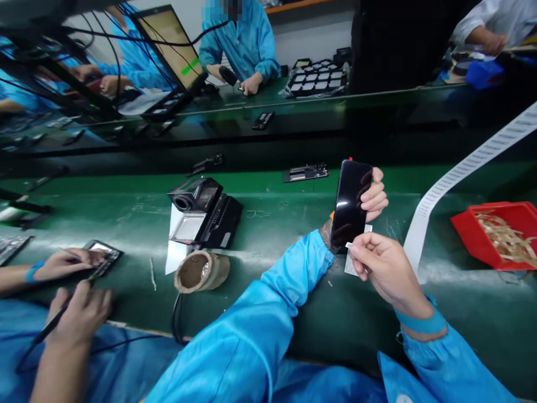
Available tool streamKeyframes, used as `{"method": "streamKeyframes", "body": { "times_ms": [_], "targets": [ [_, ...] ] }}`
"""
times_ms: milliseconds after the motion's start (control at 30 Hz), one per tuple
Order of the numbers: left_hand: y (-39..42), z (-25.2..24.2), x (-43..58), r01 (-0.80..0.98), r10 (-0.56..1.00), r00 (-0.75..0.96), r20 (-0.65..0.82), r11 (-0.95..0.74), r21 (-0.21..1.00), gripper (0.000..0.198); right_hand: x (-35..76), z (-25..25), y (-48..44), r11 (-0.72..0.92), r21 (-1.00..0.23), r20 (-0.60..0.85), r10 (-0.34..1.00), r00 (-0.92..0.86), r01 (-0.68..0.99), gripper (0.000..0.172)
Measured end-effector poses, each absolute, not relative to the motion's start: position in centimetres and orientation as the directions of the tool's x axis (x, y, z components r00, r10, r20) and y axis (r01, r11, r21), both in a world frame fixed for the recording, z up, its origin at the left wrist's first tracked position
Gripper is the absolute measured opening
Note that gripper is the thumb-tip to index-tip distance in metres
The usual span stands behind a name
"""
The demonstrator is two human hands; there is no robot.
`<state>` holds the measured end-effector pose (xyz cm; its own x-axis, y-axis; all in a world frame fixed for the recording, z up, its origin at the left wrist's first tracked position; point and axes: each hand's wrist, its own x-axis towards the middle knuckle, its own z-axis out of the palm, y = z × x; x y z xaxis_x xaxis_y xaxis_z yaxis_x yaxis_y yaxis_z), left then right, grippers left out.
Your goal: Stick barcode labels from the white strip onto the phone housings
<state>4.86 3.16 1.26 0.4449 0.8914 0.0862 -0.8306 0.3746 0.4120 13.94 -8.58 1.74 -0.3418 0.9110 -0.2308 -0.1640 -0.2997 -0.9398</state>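
Note:
A smartphone (351, 201) with a glossy black face stands tilted up in my left hand (375, 196). The fingers wrap round its right edge, while the palm and thumb are hidden behind it. Small red and orange tabs stick out at its top and left edges. At the phone's lower end, my right hand (380, 266) pinches a small white label (349, 245) between thumb and fingertips. Whether the label touches the phone I cannot tell. Below, partly covered by the phone and right hand, a white printed sheet (351, 265) lies on the green bench.
A long label strip (444, 182) curves down to the bench at right, beside a red bin (472, 238) of scraps. Leftward stand a black device (218, 218) and a round pot (195, 274). Phone frames (306, 172) lie beyond. A co-worker's hands (78, 302) work at far left.

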Motion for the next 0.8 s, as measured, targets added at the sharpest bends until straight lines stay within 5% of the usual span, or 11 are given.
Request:
{"method": "streamKeyframes", "body": {
  "times_ms": [533,800],
  "targets": [
    [2.5,4.4,4.5,-0.738,0.851,0.508,-0.131,0.509,0.443,0.035,13.9,2.4,-8.1,-0.202,-0.979,-0.2,0.942,-0.269,0.02,0.03],
    [2.7,4.2,4.6,-0.74,0.848,0.519,-0.105,0.508,0.441,0.035,13.4,2.5,-8.2,-0.192,-0.98,-0.197,0.953,-0.229,0.044,0.032]
  ]
}}
